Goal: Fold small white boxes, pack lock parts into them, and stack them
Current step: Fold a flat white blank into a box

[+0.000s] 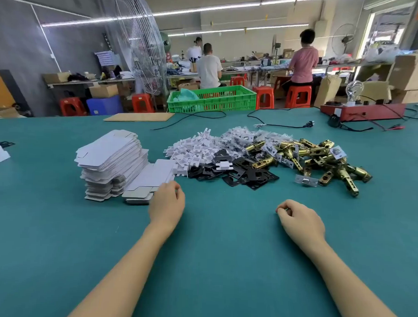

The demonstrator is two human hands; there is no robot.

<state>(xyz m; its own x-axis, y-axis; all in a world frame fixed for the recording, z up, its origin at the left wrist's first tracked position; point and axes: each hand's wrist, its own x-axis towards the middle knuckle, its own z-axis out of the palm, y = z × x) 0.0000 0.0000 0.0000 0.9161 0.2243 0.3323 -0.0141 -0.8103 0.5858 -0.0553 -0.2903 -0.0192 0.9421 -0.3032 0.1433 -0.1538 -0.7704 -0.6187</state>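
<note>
Box blanks [113, 159], flat and unfolded, stand stacked just beyond the left hand [166, 202], whose curled fingers touch the edge of a leaning blank [153, 174]; whether they pinch it is unclear. The right hand [300, 220] rests loosely curled on the green table [223, 265], holding nothing. Past its fingers lie the brass latches [321, 160], with black plates [238, 171] and white inserts [194, 150] between the hands. Pulling one blank carelessly could topple the tilted stack. Far beyond, a green crate [212, 99] holds a greenish bag.
</note>
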